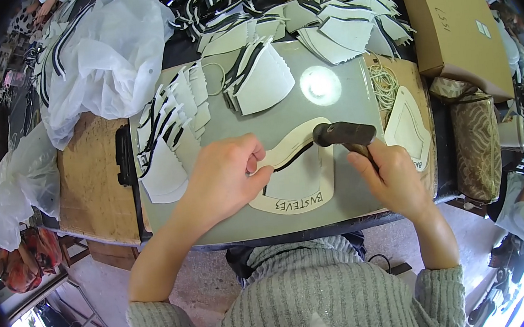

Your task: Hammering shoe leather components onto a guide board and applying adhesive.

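My right hand (395, 179) is wrapped round the handle of a hammer (349, 133). The hammer's dark metal head is over the upper right edge of a cream curved template (294, 206). Within the template lies a white cut piece (304, 177), with a black strip (294, 159) along its curved top edge. My left hand (225, 173) is closed, thumb and forefinger pinched at the left end of the black strip. Those fingers partly hide the template's left side. Everything here rests on a grey board (236, 224).
Fanned white pieces with black edging (171, 166) lie left; another stack (266, 78) sits ahead. More piles (349, 22) spread behind. At far left is a translucent plastic bag (107, 58). Coiled cord (384, 85), a second template (408, 124), a cardboard box (453, 19) and a patterned pouch (476, 149) stand right.
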`<state>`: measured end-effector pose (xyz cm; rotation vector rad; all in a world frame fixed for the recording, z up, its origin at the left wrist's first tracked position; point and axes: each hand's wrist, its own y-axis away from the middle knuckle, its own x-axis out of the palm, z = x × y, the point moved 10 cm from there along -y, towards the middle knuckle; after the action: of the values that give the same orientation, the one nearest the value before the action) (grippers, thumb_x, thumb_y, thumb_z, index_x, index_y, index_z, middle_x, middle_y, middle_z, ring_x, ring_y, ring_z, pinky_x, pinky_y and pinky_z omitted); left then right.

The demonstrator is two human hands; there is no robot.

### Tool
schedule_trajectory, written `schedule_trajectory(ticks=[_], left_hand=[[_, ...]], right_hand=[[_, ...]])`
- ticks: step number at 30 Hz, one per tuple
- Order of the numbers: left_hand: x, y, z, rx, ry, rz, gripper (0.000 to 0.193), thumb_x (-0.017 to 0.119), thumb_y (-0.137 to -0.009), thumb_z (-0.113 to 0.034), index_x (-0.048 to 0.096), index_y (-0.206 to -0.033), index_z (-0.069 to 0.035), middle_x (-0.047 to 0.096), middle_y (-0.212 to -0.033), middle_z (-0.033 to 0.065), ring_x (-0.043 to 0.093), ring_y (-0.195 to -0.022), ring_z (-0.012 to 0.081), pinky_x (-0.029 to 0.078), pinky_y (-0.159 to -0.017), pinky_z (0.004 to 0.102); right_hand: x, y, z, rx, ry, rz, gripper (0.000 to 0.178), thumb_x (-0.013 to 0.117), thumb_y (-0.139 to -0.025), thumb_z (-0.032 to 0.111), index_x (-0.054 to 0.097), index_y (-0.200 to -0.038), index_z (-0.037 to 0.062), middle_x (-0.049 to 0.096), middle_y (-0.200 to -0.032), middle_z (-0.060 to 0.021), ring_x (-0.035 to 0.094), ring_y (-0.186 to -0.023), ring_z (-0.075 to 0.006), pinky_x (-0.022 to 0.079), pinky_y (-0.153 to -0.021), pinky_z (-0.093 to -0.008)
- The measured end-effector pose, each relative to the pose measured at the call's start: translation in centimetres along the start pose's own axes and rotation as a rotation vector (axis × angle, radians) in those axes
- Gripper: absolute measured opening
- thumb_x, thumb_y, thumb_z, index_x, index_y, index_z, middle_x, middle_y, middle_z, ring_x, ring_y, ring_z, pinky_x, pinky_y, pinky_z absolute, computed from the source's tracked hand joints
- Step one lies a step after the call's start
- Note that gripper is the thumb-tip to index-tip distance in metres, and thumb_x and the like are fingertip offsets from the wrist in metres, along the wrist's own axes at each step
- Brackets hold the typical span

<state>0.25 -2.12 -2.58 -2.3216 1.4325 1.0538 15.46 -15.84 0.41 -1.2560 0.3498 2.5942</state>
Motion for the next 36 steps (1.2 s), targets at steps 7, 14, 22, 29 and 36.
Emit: schedule_trajectory(ticks=[7, 14, 22, 29, 36], left_hand=[[0.0, -0.5, -0.6, 0.112, -0.09, 0.031, 0.023, 0.075, -0.078, -0.013, 0.059, -0.09, -0.001, 0.064, -0.065, 0.0101, 0.065, -0.06, 0.026, 0.048, -0.056, 0.0371], [1.0, 0.6, 0.3, -0.052, -0.002, -0.027, 0.02, 0.07, -0.083, -0.012, 0.056, -0.09, 0.0, 0.063, -0.059, 0.0101, 0.062, -0.05, 0.0233, 0.046, -0.051, 0.0355], [2.0, 0.9, 2.5, -0.243, 0.414, 0.074, 0.012, 0.059, -0.094, -0.01, 0.055, -0.091, 0.001, 0.062, -0.059, 0.0056, 0.059, -0.051, 0.0093, 0.046, -0.048, 0.0258], [1.4, 2.3, 2.8, -0.193, 0.514, -0.073, 0.011, 0.062, -0.093, -0.009, 0.055, -0.096, 0.0, 0.066, -0.073, 0.0091, 0.062, -0.06, 0.013, 0.049, -0.053, 0.0265], [0.9, 5.4, -2.7, 0.284, -0.178, -0.44, 0.034, 0.071, -0.079, -0.01, 0.064, -0.112, -0.006, 0.061, -0.122, 0.0118, 0.059, -0.114, 0.0301, 0.048, -0.088, 0.0404]], right_hand=[[1.8, 0.0, 0.9, -0.035, 0.043, 0.078, 0.029, 0.06, -0.097, 0.028, 0.053, -0.086, 0.0026, 0.058, -0.059, -0.0171, 0.06, -0.054, -0.0386, 0.046, -0.051, -0.0462], [-0.7, 0.0, 4.0, -0.068, 0.027, -0.04, 0.026, 0.063, -0.095, 0.026, 0.052, -0.087, 0.0037, 0.057, -0.057, -0.014, 0.06, -0.052, -0.0354, 0.046, -0.048, -0.043], [3.4, 0.5, 6.3, -0.215, 0.293, 0.122, 0.031, 0.063, -0.095, 0.029, 0.051, -0.082, 0.0046, 0.057, -0.054, -0.0091, 0.06, -0.046, -0.0289, 0.046, -0.044, -0.039], [3.8, 0.7, 6.2, -0.216, 0.27, 0.183, 0.031, 0.059, -0.097, 0.031, 0.052, -0.083, 0.0037, 0.061, -0.057, -0.0115, 0.062, -0.051, -0.0315, 0.046, -0.044, -0.041], [-0.2, -1.9, 5.2, -0.208, 0.181, 0.03, 0.03, 0.059, -0.097, 0.028, 0.05, -0.082, 0.0033, 0.057, -0.054, -0.0138, 0.06, -0.05, -0.0352, 0.046, -0.046, -0.0444]])
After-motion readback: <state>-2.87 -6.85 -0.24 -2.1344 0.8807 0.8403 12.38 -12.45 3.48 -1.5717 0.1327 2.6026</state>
